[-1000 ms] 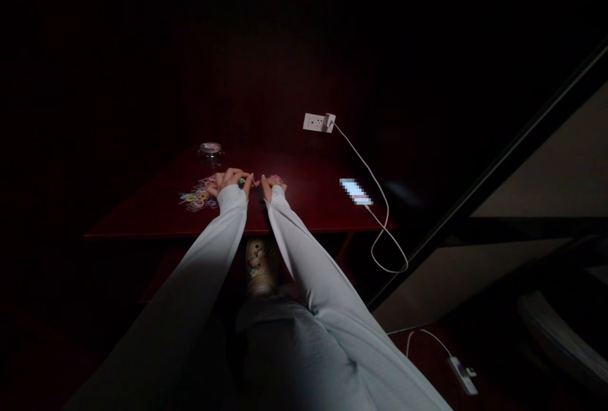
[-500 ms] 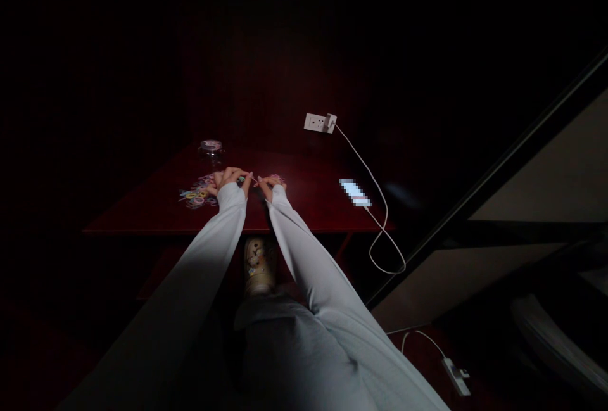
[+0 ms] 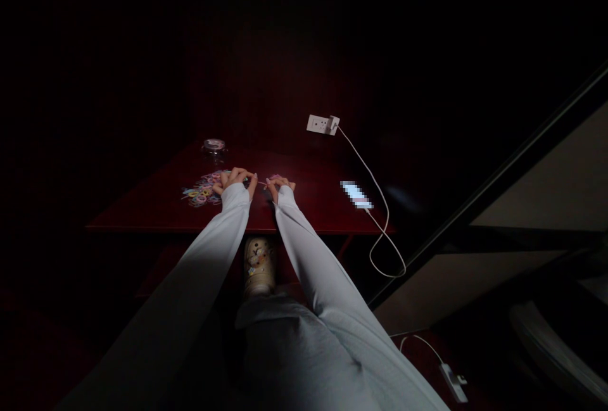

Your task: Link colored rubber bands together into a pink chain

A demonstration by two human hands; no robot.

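Both my hands rest close together on a dark red table (image 3: 156,208). My left hand (image 3: 234,178) has its fingers curled and pinched on a small coloured band. My right hand (image 3: 279,184) is also pinched, on a thin strand that runs between the two hands. A heap of small coloured bands (image 3: 202,188) lies just left of my left hand. The room is very dim, so fine detail at the fingertips is hard to make out.
A small clear lidded jar (image 3: 214,147) stands behind the bands. A lit phone (image 3: 356,194) lies on the table's right side, its white cable (image 3: 380,208) running to a wall socket (image 3: 323,124). Another plug strip (image 3: 452,382) lies on the floor. A shoe (image 3: 259,265) shows under the table.
My hands have drawn slightly apart, stretching the strand between them. The view has shifted a little; the rest stays put.
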